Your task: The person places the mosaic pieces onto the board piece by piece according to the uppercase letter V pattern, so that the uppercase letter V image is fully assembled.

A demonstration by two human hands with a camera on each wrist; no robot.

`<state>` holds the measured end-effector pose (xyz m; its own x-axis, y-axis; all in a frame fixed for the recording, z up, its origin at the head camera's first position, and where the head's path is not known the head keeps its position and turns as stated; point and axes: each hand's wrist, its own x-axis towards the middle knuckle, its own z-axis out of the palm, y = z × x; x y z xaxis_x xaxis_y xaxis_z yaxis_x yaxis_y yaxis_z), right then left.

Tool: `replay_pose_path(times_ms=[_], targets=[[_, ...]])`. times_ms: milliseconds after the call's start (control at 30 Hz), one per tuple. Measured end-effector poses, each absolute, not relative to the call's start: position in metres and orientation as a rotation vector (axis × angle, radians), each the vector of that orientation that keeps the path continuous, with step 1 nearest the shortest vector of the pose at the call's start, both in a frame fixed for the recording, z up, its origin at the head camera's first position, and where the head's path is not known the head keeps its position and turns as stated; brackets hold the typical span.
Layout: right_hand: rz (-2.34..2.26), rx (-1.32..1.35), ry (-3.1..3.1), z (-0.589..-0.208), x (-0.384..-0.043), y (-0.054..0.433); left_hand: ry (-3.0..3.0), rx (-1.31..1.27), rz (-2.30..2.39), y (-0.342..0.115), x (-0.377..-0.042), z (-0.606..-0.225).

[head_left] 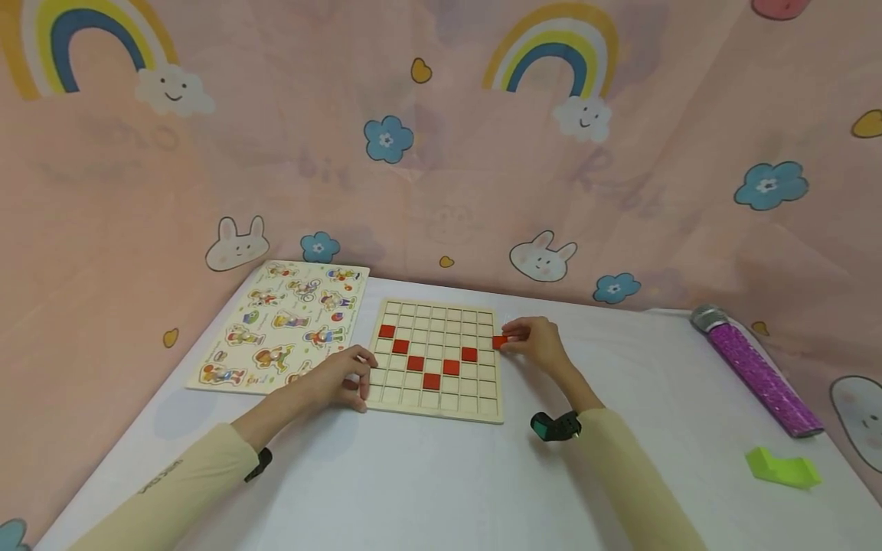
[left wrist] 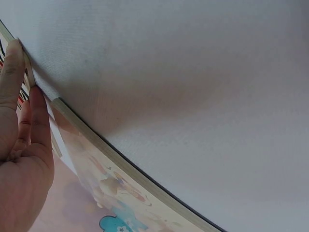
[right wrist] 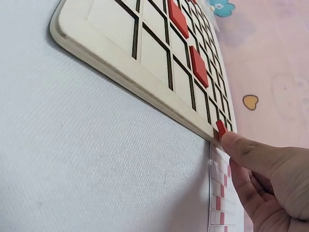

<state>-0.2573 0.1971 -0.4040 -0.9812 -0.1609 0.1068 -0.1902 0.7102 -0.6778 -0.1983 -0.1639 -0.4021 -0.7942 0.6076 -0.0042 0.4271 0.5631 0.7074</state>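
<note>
A pale wooden grid board (head_left: 420, 414) lies flat on the white table, with several red square tiles forming a V in its cells. My right hand (head_left: 540, 343) pinches one more red tile (head_left: 499, 342) between thumb and fingertips over the board's right edge, on the far half. Close up in the right wrist view, that tile (right wrist: 221, 127) stands tilted at the rim, partly covered by the thumb. On the opposite side, my left hand (head_left: 339, 378) rests its spread fingertips and thumb against the left edge of the board; its fingertips (left wrist: 36, 92) touch that edge.
A picture puzzle board (head_left: 276, 337) with small cartoon figures lies at the left, partly behind my left forearm. Farther right are a glittery purple microphone (head_left: 761, 375) and a bright green curved block (head_left: 782, 468). A pink patterned cloth (head_left: 441, 176) hangs behind the table.
</note>
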Motion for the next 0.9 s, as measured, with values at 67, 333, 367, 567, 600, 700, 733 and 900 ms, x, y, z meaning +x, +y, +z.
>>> replay_pose_path(times_ms=[67,333,367,567,600,700,733,900], targets=[[1.121,0.296,-2.884,-0.403,-0.258,0.194,2.551,0.866,1.054,-0.163,-0.198,-0.402],[1.101,0.319,-2.904,-0.405,-0.260,0.187,2.551,0.884,1.049,-0.162,-0.198,-0.399],[1.105,0.319,-2.906,-0.405,-0.260,0.186,2.552,0.888,1.044,-0.162,-0.198,-0.398],[1.198,0.281,-2.886,-0.405,-0.257,0.182,2.549,0.896,1.040,-0.162,-0.198,-0.397],[1.215,0.282,-2.878,-0.405,-0.257,0.182,2.547,0.900,1.041,-0.162,-0.198,-0.398],[1.258,0.299,-2.849,-0.406,-0.256,0.182,2.539,0.909,1.053,-0.163,-0.199,-0.400],[1.267,0.307,-2.842,-0.406,-0.255,0.183,2.534,0.911,1.063,-0.164,-0.199,-0.401],[1.262,0.307,-2.813,-0.408,-0.249,0.191,2.509,0.884,1.102,-0.167,-0.197,-0.405]])
